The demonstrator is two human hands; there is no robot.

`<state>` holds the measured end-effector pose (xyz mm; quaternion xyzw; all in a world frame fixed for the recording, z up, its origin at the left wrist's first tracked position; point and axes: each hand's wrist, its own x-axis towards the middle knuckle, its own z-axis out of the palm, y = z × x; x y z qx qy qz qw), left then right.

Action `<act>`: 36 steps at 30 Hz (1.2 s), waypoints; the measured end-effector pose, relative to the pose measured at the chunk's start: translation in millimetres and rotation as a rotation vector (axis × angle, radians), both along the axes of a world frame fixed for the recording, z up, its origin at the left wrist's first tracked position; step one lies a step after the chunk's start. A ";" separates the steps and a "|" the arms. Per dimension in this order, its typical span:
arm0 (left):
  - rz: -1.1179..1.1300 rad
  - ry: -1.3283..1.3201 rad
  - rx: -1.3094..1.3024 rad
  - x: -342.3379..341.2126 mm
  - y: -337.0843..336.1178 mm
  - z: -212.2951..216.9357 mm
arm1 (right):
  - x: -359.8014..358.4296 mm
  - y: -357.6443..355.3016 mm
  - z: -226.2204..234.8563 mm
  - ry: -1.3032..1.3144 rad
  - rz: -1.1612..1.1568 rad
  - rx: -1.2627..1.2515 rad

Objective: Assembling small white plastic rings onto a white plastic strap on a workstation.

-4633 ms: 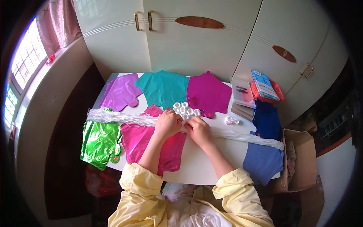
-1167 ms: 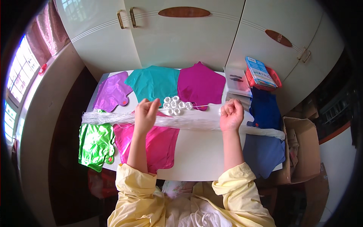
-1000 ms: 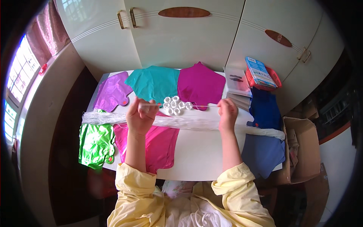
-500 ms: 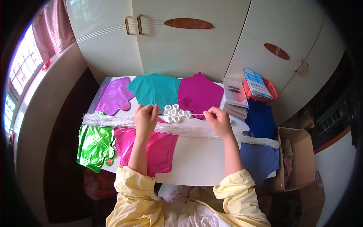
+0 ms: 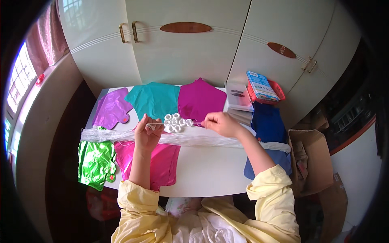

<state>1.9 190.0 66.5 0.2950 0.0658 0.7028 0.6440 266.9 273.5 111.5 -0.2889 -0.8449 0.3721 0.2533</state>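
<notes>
A thin white string [image 5: 178, 122] stretches between my hands above the table. My left hand [image 5: 147, 133] is closed on one end, with a stretch of the string lying across its curled fingers. At the other end, my right hand [image 5: 221, 123] pinches the string between thumb and fingertips. Beneath and just behind it sits a cluster of small white ring-shaped rolls [image 5: 176, 121]. A long bundle of white strings [image 5: 190, 139] runs across the table under both forearms. My left forearm passes over a hot-pink foil balloon [image 5: 164, 162].
Flat foil balloons in purple [image 5: 111, 106], teal [image 5: 154, 100], magenta [image 5: 202, 99], green [image 5: 95, 162] and blue [image 5: 267, 123] lie around the white table [image 5: 210, 174]. At the back right are a clear box [image 5: 239, 97] and a red basket [image 5: 275, 90]. A cardboard box [image 5: 316, 158] stands right.
My left hand has turned, so its curled fingers show with string across them. The right hand has come somewhat closer to the left and its forearm slants more. The whole view has shifted slightly.
</notes>
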 end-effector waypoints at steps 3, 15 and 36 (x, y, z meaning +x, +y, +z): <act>-0.038 -0.144 -0.043 12.1 -0.5 3.7 | 5.2 -11.1 -33.6 0.083 0.029 -0.046; 0.850 1.473 0.028 29.4 6.3 -10.3 | 16.0 -32.7 -83.6 0.314 0.065 -0.252; 0.341 0.966 -0.145 57.7 0.4 -12.1 | 24.1 -41.6 -57.9 0.346 0.029 0.052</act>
